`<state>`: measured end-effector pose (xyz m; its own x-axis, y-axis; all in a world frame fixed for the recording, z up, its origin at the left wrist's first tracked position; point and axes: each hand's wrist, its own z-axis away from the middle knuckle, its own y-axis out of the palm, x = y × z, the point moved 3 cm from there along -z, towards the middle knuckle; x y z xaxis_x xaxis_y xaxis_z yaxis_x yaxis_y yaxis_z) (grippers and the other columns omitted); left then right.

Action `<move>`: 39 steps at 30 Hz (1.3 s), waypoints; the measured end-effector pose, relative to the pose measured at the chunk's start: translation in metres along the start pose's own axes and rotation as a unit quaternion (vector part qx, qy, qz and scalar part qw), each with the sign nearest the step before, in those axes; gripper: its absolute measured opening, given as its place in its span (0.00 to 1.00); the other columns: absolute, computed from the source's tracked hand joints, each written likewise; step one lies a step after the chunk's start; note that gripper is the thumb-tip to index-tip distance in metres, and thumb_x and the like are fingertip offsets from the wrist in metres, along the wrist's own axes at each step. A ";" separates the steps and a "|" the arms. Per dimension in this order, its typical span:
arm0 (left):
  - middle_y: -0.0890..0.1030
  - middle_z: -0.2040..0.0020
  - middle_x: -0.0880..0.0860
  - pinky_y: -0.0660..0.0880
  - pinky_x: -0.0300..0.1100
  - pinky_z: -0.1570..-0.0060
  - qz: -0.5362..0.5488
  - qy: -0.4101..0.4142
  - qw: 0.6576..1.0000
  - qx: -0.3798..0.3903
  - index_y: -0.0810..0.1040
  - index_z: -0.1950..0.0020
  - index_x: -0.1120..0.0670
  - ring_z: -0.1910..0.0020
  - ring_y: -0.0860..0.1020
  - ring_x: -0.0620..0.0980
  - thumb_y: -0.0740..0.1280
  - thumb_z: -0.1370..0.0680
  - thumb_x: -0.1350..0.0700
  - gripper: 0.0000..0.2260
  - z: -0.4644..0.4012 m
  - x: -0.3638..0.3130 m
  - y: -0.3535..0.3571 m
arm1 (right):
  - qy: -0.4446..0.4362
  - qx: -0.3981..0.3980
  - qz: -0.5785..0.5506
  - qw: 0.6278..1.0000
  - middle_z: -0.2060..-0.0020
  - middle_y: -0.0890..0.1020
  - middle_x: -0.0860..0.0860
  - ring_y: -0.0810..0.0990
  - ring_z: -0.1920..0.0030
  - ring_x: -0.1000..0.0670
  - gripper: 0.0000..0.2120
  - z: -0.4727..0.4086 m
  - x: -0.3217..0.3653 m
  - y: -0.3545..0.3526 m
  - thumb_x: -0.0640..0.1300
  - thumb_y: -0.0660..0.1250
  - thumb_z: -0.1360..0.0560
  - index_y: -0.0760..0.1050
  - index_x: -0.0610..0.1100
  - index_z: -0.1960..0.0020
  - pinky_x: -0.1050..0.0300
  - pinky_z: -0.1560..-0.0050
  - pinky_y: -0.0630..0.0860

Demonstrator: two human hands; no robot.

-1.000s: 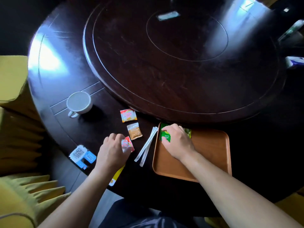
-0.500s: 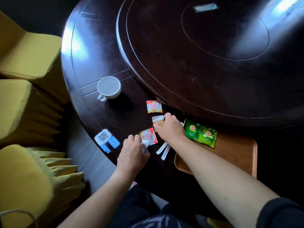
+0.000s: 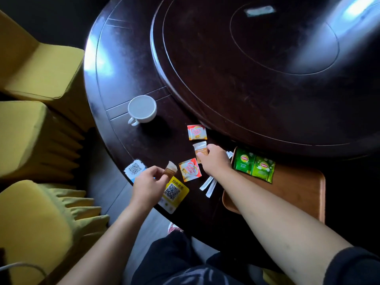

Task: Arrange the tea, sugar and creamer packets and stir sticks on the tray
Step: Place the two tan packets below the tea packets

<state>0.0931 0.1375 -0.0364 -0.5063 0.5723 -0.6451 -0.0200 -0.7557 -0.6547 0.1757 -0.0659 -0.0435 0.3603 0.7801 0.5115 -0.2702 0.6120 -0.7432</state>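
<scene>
Two green tea packets (image 3: 254,164) lie side by side at the far left corner of the brown tray (image 3: 298,192). My right hand (image 3: 216,161) reaches left of the tray and pinches a brown sugar packet (image 3: 199,148) on the table. My left hand (image 3: 150,182) holds a second brown sugar packet (image 3: 170,170) raised off the table. One creamer packet (image 3: 189,170) lies between my hands, another creamer packet (image 3: 196,132) lies farther back. Two white stir sticks (image 3: 208,185) lie beside the tray's left edge, partly under my right forearm.
A white cup (image 3: 141,109) stands on the dark round table (image 3: 127,64), left of the packets. A raised turntable (image 3: 267,68) fills the table's middle. A yellow QR card (image 3: 173,192) and a white-blue QR card (image 3: 134,169) lie at the near edge. Yellow chairs (image 3: 30,124) stand at left.
My right hand left the tea packets on the tray and moved left onto a sugar packet. My left hand lifted another sugar packet off the table. The camera swung left.
</scene>
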 end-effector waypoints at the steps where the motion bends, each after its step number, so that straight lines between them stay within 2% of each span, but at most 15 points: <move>1: 0.83 0.66 0.46 0.73 0.40 0.68 0.022 -0.006 1.000 0.013 0.82 0.63 0.47 0.67 0.80 0.45 0.70 0.27 0.52 0.04 -0.002 0.001 -0.001 | -0.003 0.003 -0.017 1.000 0.62 0.77 0.51 0.77 0.57 0.45 0.12 0.003 -0.002 -0.003 0.49 0.64 0.21 0.70 0.47 0.61 0.53 0.61 0.67; 3: 0.84 0.66 0.48 0.78 0.44 0.63 0.070 -0.013 0.997 0.037 0.83 0.61 0.48 0.68 0.81 0.47 0.70 0.26 0.53 0.04 -0.004 0.000 -0.001 | -0.009 0.006 -0.033 0.999 0.59 0.80 0.50 0.77 0.56 0.46 0.10 0.011 -0.011 -0.013 0.50 0.62 0.20 0.75 0.46 0.56 0.54 0.60 0.69; 6: 0.86 0.63 0.53 0.81 0.52 0.57 0.123 -0.022 0.989 0.073 0.83 0.58 0.50 0.66 0.81 0.49 0.70 0.24 0.54 0.04 -0.004 -0.011 0.006 | -0.013 0.004 -0.083 0.996 0.56 0.83 0.48 0.79 0.55 0.46 0.10 0.025 -0.036 -0.029 0.49 0.63 0.21 0.80 0.45 0.50 0.52 0.57 0.75; 8: 0.86 0.62 0.54 0.81 0.53 0.56 0.126 -0.017 0.987 0.099 0.83 0.58 0.51 0.64 0.82 0.50 0.71 0.24 0.55 0.04 -0.003 -0.023 0.016 | -0.008 -0.001 -0.127 0.992 0.57 0.83 0.49 0.80 0.57 0.47 0.08 0.034 -0.061 -0.040 0.48 0.66 0.22 0.81 0.46 0.49 0.51 0.54 0.76; 10: 0.86 0.63 0.53 0.81 0.50 0.60 0.122 -0.007 0.985 0.121 0.83 0.57 0.52 0.65 0.83 0.49 0.71 0.24 0.56 0.03 -0.001 -0.037 0.029 | 0.021 -0.017 -0.169 0.985 0.59 0.82 0.51 0.78 0.61 0.48 0.08 0.044 -0.090 -0.051 0.48 0.69 0.23 0.81 0.47 0.46 0.54 0.56 0.75; 13: 0.84 0.68 0.51 0.78 0.44 0.67 0.098 0.016 0.984 0.149 0.83 0.58 0.53 0.72 0.79 0.45 0.71 0.24 0.56 0.04 0.007 -0.060 0.052 | 0.072 -0.046 -0.195 0.977 0.57 0.85 0.50 0.80 0.63 0.46 0.10 0.057 -0.131 -0.064 0.50 0.72 0.26 0.77 0.49 0.47 0.52 0.57 0.77; 16: 0.83 0.69 0.47 0.75 0.41 0.69 0.043 0.045 0.983 0.172 0.83 0.57 0.50 0.73 0.79 0.41 0.69 0.24 0.54 0.04 0.017 -0.083 0.078 | 0.108 -0.063 -0.210 0.970 0.58 0.86 0.48 0.85 0.62 0.45 0.08 0.069 -0.163 -0.071 0.49 0.71 0.25 0.79 0.47 0.48 0.44 0.53 0.82; 19: 0.84 0.66 0.51 0.80 0.48 0.62 0.012 0.057 0.977 0.203 0.83 0.56 0.52 0.66 0.82 0.50 0.69 0.24 0.54 0.04 0.026 -0.102 0.102 | 0.134 -0.080 -0.215 0.964 0.62 0.85 0.49 0.85 0.61 0.44 0.04 0.078 -0.186 -0.072 0.48 0.69 0.24 0.79 0.47 0.53 0.40 0.52 0.83; 20: 0.83 0.66 0.51 0.80 0.48 0.60 -0.001 0.063 0.977 0.206 0.83 0.57 0.52 0.65 0.82 0.52 0.70 0.25 0.54 0.04 0.029 -0.107 0.110 | 0.143 -0.085 -0.213 0.963 0.62 0.84 0.49 0.85 0.59 0.42 0.05 0.081 -0.192 -0.072 0.48 0.70 0.24 0.79 0.47 0.54 0.40 0.52 0.83; 22: 0.81 0.68 0.47 0.77 0.44 0.61 -0.026 0.076 0.975 0.206 0.83 0.57 0.52 0.66 0.80 0.50 0.71 0.26 0.53 0.04 0.035 -0.116 0.122 | 0.160 -0.095 -0.213 0.959 0.60 0.84 0.49 0.84 0.57 0.41 0.06 0.085 -0.202 -0.072 0.49 0.71 0.25 0.80 0.46 0.54 0.41 0.52 0.83; 24: 0.81 0.67 0.45 0.74 0.41 0.63 -0.045 0.087 0.974 0.206 0.84 0.56 0.51 0.62 0.80 0.49 0.71 0.27 0.53 0.03 0.040 -0.123 0.131 | 0.170 -0.096 -0.223 0.955 0.60 0.84 0.49 0.84 0.56 0.40 0.07 0.086 -0.208 -0.071 0.50 0.71 0.26 0.80 0.46 0.54 0.41 0.53 0.84; 28: 0.85 0.55 0.51 0.78 0.43 0.52 -0.106 0.101 0.967 0.207 0.85 0.51 0.50 0.52 0.82 0.51 0.71 0.27 0.52 0.07 0.046 -0.125 0.145 | 0.159 -0.086 -0.238 0.954 0.63 0.82 0.49 0.79 0.61 0.44 0.06 0.082 -0.209 -0.067 0.47 0.73 0.26 0.81 0.45 0.55 0.43 0.54 0.81; 34: 0.85 0.52 0.50 0.79 0.47 0.51 -0.172 0.146 0.961 0.160 0.83 0.49 0.48 0.50 0.82 0.53 0.70 0.27 0.50 0.09 0.047 -0.124 0.147 | 0.150 -0.094 -0.191 0.966 0.69 0.80 0.55 0.79 0.63 0.49 0.06 0.074 -0.204 -0.067 0.49 0.74 0.27 0.78 0.50 0.54 0.57 0.63 0.72; 37: 0.83 0.53 0.50 0.79 0.49 0.53 -0.188 0.188 0.955 0.131 0.78 0.47 0.50 0.52 0.81 0.54 0.70 0.27 0.51 0.10 0.049 -0.126 0.144 | 0.148 -0.091 -0.158 0.972 0.61 0.82 0.56 0.81 0.61 0.51 0.10 0.077 -0.202 -0.069 0.51 0.74 0.27 0.75 0.53 0.49 0.60 0.65 0.70; 39: 0.80 0.49 0.52 0.76 0.50 0.51 -0.198 0.287 0.931 0.112 0.77 0.44 0.53 0.48 0.78 0.55 0.70 0.27 0.55 0.12 0.053 -0.126 0.145 | 0.138 -0.097 -0.102 0.980 0.55 0.78 0.57 0.80 0.58 0.51 0.13 0.081 -0.202 -0.071 0.51 0.75 0.27 0.74 0.54 0.46 0.61 0.67 0.68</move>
<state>0.1084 -0.0610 -0.0288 0.1212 0.8470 -0.5176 -0.3179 -0.4609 -0.8286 0.0502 -0.2563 -0.0589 0.6236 0.5626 0.5427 -0.0020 0.6954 -0.7186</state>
